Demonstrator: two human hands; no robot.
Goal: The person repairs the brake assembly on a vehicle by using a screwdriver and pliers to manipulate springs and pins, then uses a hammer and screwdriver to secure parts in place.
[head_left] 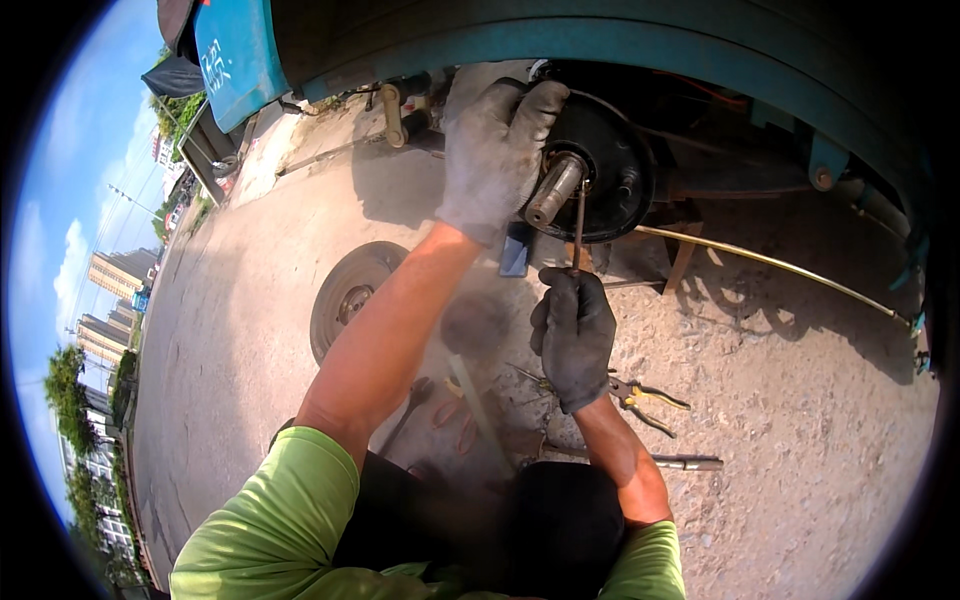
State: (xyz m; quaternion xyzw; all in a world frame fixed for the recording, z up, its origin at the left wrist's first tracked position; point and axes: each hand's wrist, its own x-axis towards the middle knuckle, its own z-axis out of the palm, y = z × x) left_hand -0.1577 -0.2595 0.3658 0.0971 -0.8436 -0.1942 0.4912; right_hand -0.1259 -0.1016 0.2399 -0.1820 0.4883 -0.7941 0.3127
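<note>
A round black brake backing plate [628,170] sits under the blue vehicle body, with a bare metal axle shaft [557,190] sticking out of its middle. My left hand [492,155], in a dusty grey glove, is against the plate's left side. Its fingers bend around the edge, where what they grip is hidden. Below the plate, my right hand [577,335], in a dark glove, is closed around a screwdriver [580,225]. The thin shank points upward, and its tip reaches the plate right beside the axle shaft. The handle is hidden inside the fist.
Yellow-handled pliers [648,398] and a metal bar [690,463] lie on the concrete by my right forearm. A brake drum or wheel [355,295] rests left of my arm. A phone-like dark slab [515,250] stands below the plate. Overhead runs the blue vehicle body [600,40].
</note>
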